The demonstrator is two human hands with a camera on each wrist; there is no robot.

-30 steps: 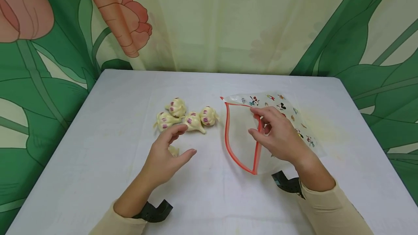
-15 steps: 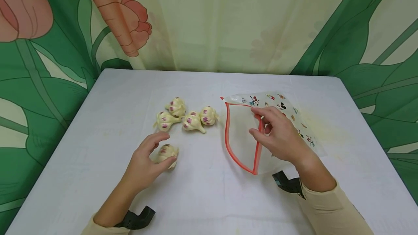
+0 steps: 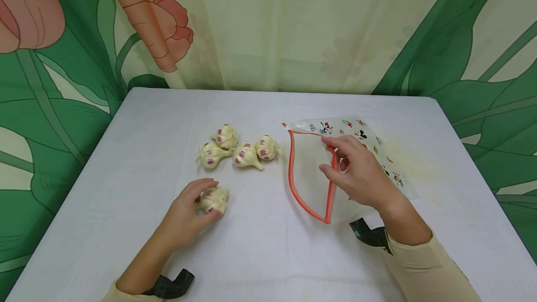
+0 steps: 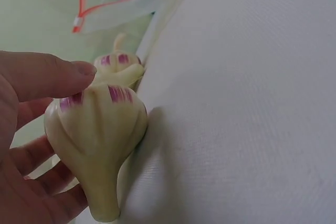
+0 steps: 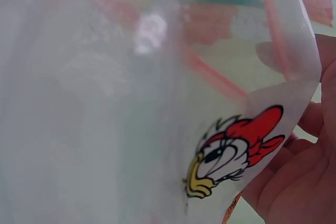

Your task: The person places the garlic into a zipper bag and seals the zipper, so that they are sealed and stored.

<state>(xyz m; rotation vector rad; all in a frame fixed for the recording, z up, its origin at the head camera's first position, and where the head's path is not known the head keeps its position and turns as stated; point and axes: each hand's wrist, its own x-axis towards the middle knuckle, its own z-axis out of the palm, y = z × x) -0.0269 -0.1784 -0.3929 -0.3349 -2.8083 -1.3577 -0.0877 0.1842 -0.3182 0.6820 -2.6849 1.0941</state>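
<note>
My left hand (image 3: 186,213) grips a garlic bulb (image 3: 215,199), cream with purple marks, at the near left of the table. In the left wrist view the thumb presses on the garlic bulb (image 4: 100,124) from one side, and the other fingers lie round its far side; its stem points toward the camera. My right hand (image 3: 358,171) holds the rim of a clear zip bag (image 3: 310,176) with a red-orange zip edge, its mouth spread toward the left. Cartoon figures are printed on the bag (image 5: 157,145), which fills most of the right wrist view.
Several more garlic bulbs (image 3: 246,155) lie in a loose group beyond the left hand, left of the bag. All stand on a white-covered table (image 3: 260,255). A patterned curtain (image 3: 285,31) hangs behind its far edge. Each wrist wears a black camera mount (image 3: 172,285).
My left hand has moved left and toward the near side, and its fingers have closed on the near garlic bulb. The right hand and the bag have stayed put.
</note>
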